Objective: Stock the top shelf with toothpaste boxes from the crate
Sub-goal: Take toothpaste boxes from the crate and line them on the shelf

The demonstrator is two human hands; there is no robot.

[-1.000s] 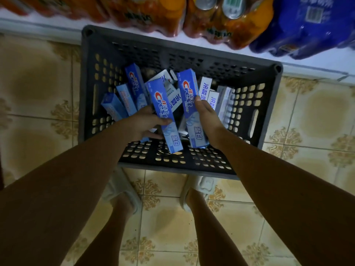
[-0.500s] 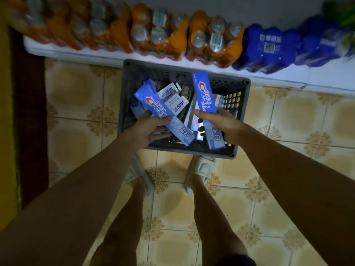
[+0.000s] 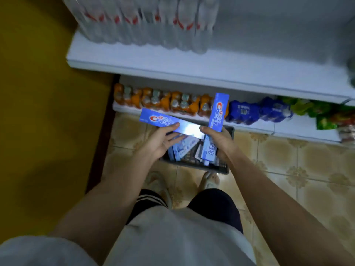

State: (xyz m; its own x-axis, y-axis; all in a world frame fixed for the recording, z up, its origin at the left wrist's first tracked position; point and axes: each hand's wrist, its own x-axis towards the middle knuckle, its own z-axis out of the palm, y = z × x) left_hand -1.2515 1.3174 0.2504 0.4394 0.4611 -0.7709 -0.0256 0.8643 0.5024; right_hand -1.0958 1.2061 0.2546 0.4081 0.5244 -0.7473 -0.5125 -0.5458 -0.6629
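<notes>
My left hand [image 3: 162, 142] grips a blue toothpaste box [image 3: 159, 120] that lies almost level, pointing left. My right hand [image 3: 219, 139] holds a second blue toothpaste box [image 3: 218, 112] nearly upright. Both boxes are raised well above the dark crate [image 3: 229, 131] on the floor, which my hands largely hide. Several more toothpaste boxes [image 3: 184, 148] lie jumbled inside the crate. A white shelf [image 3: 211, 68] juts out above and beyond the crate.
Clear bottles with red labels [image 3: 146, 20] fill the left of the white shelf. On the low shelf stand orange drink packs [image 3: 163, 100], blue packs [image 3: 244, 112] and green bags [image 3: 311, 110]. A yellow wall [image 3: 38, 93] is on the left. My feet stand just behind the crate.
Both hands have lifted their toothpaste boxes up out of the crate. My head has risen, so the crate looks smaller and the white shelf has come into view.
</notes>
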